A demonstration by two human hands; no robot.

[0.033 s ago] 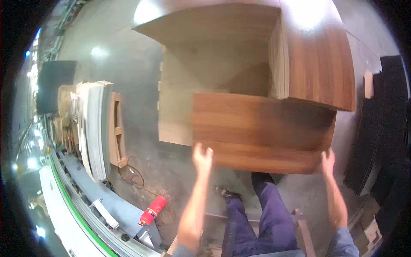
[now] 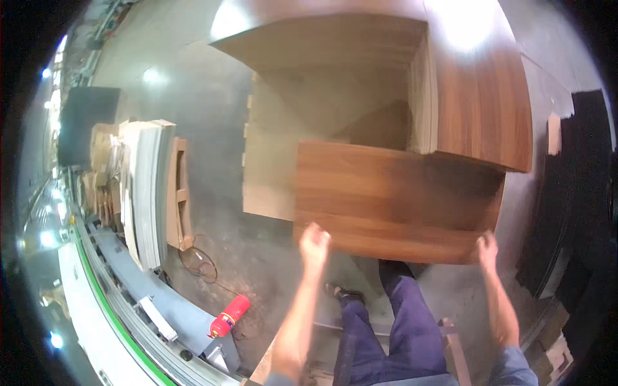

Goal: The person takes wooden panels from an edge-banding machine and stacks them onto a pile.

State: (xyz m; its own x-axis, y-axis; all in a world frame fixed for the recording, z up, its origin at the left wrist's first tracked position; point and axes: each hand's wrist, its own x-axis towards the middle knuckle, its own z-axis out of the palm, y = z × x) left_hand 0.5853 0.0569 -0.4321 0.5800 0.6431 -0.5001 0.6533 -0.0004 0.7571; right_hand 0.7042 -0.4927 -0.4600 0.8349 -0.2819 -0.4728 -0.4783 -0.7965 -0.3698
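Observation:
In front of me lies a brown wood-grain panel [image 2: 360, 186], its near edge above my legs. At its near left corner is my left hand [image 2: 315, 248], with fingers curled closed around the edge. My right hand [image 2: 487, 252] is closed at the near right corner, fingers pinched on the edge. Just behind the panel, a stack of brown wood-grain boards [image 2: 479, 96] rises on the right. A pale board surface [image 2: 270, 186] shows to the left of the panel and beneath its far side. The undersides of both grips are hidden.
A red fire extinguisher [image 2: 230, 316] lies lower left, near a grey and white machine rail [image 2: 122, 257]. Upright pale boards [image 2: 148, 193] and a wooden pallet [image 2: 178, 199] stand at the left. Dark stacked material [image 2: 566, 193] lines the right.
My left hand has shifted slightly right and its fingers are more curled. The right hand has come slightly inward and nearer. The whole view has shifted a little.

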